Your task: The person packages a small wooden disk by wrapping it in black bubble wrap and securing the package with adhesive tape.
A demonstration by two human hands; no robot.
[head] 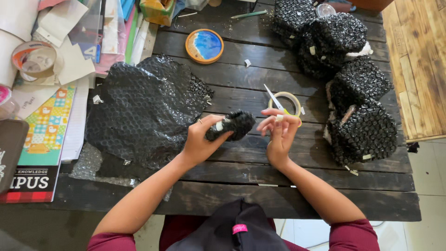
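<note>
**Left hand holds small black bubble-wrap bundle, right hand pinches tape**

Left hand (200, 139) closed around one small bundle wrapped in black bubble wrap (232, 125), held just above the dark slatted wooden table (260, 186), centre of view. Ring on one finger, wrist bent inward, forearm coming up from lower left. Right hand (278, 135) just beside the bundle, fingers (272, 122) raised and narrow, pinching a short strip of clear tape (274, 100) that points up and left. Forearm comes up from lower right. One tape roll (293, 100) lies flat on the table right behind that hand.

One large loose sheet of black bubble wrap (144, 109) spread left of the hands. Wrapped black parcels (360, 128) piled along the right edge, roughly five, exact count unclear. One round blue coaster with orange rim (204, 45) further up. Second tape roll (33, 58) on a paper stack (51, 121) at far left.
</note>
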